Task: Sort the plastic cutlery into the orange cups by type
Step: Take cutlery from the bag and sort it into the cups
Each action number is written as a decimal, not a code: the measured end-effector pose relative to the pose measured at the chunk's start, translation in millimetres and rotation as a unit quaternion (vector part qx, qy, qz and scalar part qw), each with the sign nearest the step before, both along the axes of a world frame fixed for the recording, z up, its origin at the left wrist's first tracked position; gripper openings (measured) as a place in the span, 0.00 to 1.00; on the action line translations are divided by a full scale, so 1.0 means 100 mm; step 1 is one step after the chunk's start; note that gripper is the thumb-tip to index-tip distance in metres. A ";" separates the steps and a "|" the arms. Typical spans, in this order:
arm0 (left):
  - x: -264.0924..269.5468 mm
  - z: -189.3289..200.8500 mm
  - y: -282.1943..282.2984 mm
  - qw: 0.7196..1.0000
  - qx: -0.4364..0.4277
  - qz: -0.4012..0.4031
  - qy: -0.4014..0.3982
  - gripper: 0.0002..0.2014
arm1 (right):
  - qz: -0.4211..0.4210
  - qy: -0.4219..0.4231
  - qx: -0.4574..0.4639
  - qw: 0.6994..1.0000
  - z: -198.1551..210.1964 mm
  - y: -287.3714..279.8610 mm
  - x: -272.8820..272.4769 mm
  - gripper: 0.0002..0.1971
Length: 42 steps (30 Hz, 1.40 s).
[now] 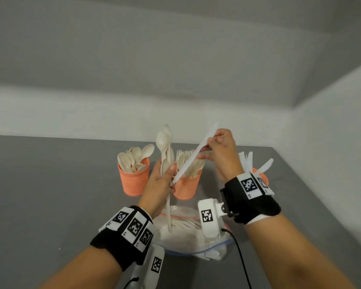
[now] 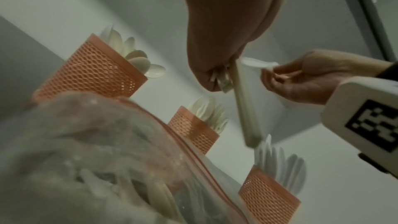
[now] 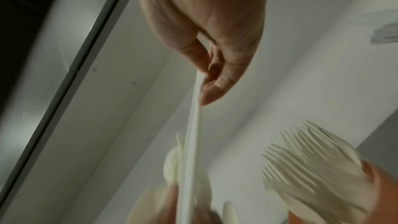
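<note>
While the left hand grips a bunch of spoons and the right hand pinches a knife above three well-filled orange cups, unsorted cutlery remains in the bag.

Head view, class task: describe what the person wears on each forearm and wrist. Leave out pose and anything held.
Bare forearms, no sleeves. Each wrist carries a black band edged by white blocks printed with black square-pattern markers. A white camera housing, bearing its own marker, hangs under the right wrist with a black cable; a similar white housing sits under the left.
</note>
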<state>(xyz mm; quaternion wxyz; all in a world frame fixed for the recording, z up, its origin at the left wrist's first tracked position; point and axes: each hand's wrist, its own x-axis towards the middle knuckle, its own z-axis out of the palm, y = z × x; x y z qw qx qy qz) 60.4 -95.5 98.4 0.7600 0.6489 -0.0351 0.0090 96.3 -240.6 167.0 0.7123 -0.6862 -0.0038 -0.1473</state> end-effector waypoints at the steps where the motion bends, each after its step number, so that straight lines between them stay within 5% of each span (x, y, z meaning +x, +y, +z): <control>1: 0.02 -0.01 0.04 1.000 -0.017 0.006 0.010 0.05 | -0.032 -0.018 0.017 0.999 0.03 -0.04 0.03 0.07; 3: 0.04 -0.03 0.13 0.998 -0.047 0.016 0.027 0.07 | -0.108 -0.075 -0.003 0.991 0.05 -0.10 0.10 0.07; 7: 0.02 -0.01 0.22 0.997 -0.071 0.009 0.037 0.08 | -0.167 -0.152 -0.210 0.951 -0.14 -0.04 0.17 0.06; 14: -0.05 0.07 0.29 0.996 -0.049 -0.070 0.005 0.10 | -0.066 0.031 -0.449 0.890 -0.77 0.01 0.37 0.03; 17: -0.06 0.07 0.31 0.994 -0.055 -0.090 0.012 0.10 | -0.074 0.026 -0.431 0.899 -0.74 -0.01 0.36 0.04; 20: -0.05 0.07 0.33 0.994 -0.067 -0.084 0.021 0.09 | -0.123 -0.061 -0.381 0.914 -0.51 0.02 0.28 0.05; 24: -0.01 0.05 0.41 0.995 -0.075 -0.036 0.051 0.11 | -0.169 -0.204 -0.350 0.899 -0.13 0.22 0.17 0.07; 28: -0.01 -0.02 0.57 0.996 -0.071 -0.027 0.039 0.14 | -0.173 -0.267 -0.284 0.905 0.05 0.41 0.11 0.06; 38: 0.01 0.01 0.29 0.990 -0.095 -0.092 0.039 0.14 | -0.327 -0.291 -0.263 0.860 0.23 -0.42 -0.14 0.09; 42: -0.01 0.04 0.03 0.979 -0.092 -0.178 0.028 0.14 | -0.384 -0.178 -0.311 0.851 0.01 -1.02 -0.11 0.10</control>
